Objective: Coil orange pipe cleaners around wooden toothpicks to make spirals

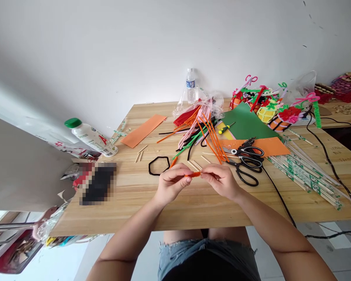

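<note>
Above the near part of the wooden table, my left hand (170, 184) pinches one end of a short orange pipe cleaner piece (195, 174), which looks coiled. At its other end, the fingertips of my right hand (223, 180) are closed on it; a thin stick may be inside, but I cannot tell. Just beyond my left hand lies another short fuzzy orange piece (173, 162), touching or close to a black pipe cleaner bent into a ring (159, 166). Short wooden sticks (196, 165) lie beyond my fingers. Black-handled scissors (247, 171) rest to the right of my right hand.
Loose pipe cleaners (204, 121) are heaped mid-table. Orange card (144, 130), green card (248, 121) and a yellow-green screwdriver (225, 128) lie around them. Wrapped chopsticks (307, 175) and a black cable (329, 160) are right; a white bottle (95, 138) stands left. Finished flower baskets (266, 111) sit behind.
</note>
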Demonstrator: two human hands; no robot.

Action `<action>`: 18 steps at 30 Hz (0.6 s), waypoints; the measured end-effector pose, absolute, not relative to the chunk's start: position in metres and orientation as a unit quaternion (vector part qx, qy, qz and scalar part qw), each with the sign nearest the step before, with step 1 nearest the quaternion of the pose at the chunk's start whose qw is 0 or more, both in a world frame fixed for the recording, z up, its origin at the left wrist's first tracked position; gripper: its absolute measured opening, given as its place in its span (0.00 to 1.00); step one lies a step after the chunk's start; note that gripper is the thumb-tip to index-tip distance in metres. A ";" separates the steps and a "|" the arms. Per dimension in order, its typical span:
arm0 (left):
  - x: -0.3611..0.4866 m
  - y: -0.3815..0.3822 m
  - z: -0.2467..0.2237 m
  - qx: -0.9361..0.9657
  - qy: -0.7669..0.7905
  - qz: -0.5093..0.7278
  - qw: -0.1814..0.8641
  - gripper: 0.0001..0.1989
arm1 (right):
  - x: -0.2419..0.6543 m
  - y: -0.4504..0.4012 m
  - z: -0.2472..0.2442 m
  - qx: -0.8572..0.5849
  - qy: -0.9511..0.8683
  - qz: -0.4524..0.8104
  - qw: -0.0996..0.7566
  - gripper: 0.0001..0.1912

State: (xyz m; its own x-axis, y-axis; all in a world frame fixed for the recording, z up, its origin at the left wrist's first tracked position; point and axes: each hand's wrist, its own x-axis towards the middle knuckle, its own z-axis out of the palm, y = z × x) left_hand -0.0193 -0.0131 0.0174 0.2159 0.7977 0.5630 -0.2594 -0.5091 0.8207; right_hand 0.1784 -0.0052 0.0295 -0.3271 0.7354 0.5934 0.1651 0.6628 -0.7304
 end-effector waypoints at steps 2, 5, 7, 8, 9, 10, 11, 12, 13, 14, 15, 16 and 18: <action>-0.020 -0.013 0.018 0.659 0.217 0.596 0.405 0.11 | 0.177 -0.005 0.027 -0.277 -0.776 0.257 0.505 0.05; -0.020 -0.013 0.019 0.687 0.226 0.602 0.340 0.10 | 0.176 -0.007 0.026 -0.266 -0.784 0.240 0.507 0.05; -0.021 -0.013 0.020 0.692 0.229 0.604 0.322 0.09 | 0.175 -0.008 0.026 -0.265 -0.789 0.242 0.498 0.06; -0.020 -0.014 0.020 0.692 0.230 0.605 0.320 0.08 | 0.175 -0.009 0.026 -0.266 -0.792 0.245 0.491 0.06; -0.020 -0.014 0.020 0.692 0.231 0.605 0.320 0.07 | 0.175 -0.010 0.026 -0.268 -0.796 0.247 0.484 0.07; -0.020 -0.014 0.020 0.690 0.233 0.605 0.322 0.06 | 0.175 -0.010 0.027 -0.269 -0.798 0.245 0.480 0.07; -0.019 -0.014 0.020 0.686 0.235 0.606 0.326 0.05 | 0.175 -0.011 0.027 -0.270 -0.800 0.240 0.479 0.08; -0.018 -0.015 0.019 0.678 0.237 0.610 0.334 0.05 | 0.175 -0.011 0.026 -0.269 -0.801 0.231 0.483 0.07; -0.017 -0.015 0.019 0.666 0.239 0.615 0.347 0.04 | 0.175 -0.011 0.026 -0.266 -0.801 0.217 0.490 0.07; -0.015 -0.016 0.019 0.649 0.239 0.622 0.366 0.04 | 0.175 -0.012 0.025 -0.261 -0.801 0.198 0.501 0.06; -0.014 -0.016 0.018 0.630 0.238 0.628 0.389 0.03 | 0.175 -0.012 0.025 -0.255 -0.801 0.177 0.512 0.05; -0.012 -0.016 0.018 0.611 0.235 0.632 0.414 0.03 | 0.174 -0.012 0.024 -0.248 -0.802 0.157 0.521 0.05; -0.011 -0.016 0.019 0.584 0.229 0.632 0.455 0.03 | 0.173 -0.013 0.023 -0.241 -0.803 0.135 0.528 0.06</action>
State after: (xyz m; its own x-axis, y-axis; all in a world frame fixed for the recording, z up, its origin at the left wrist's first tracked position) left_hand -0.0105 -0.0160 0.0186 0.0965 0.8426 0.5299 -0.3079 -0.4810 0.8209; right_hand 0.1734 -0.0130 0.0226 -0.3260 0.5306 0.7824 0.2444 0.8468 -0.4724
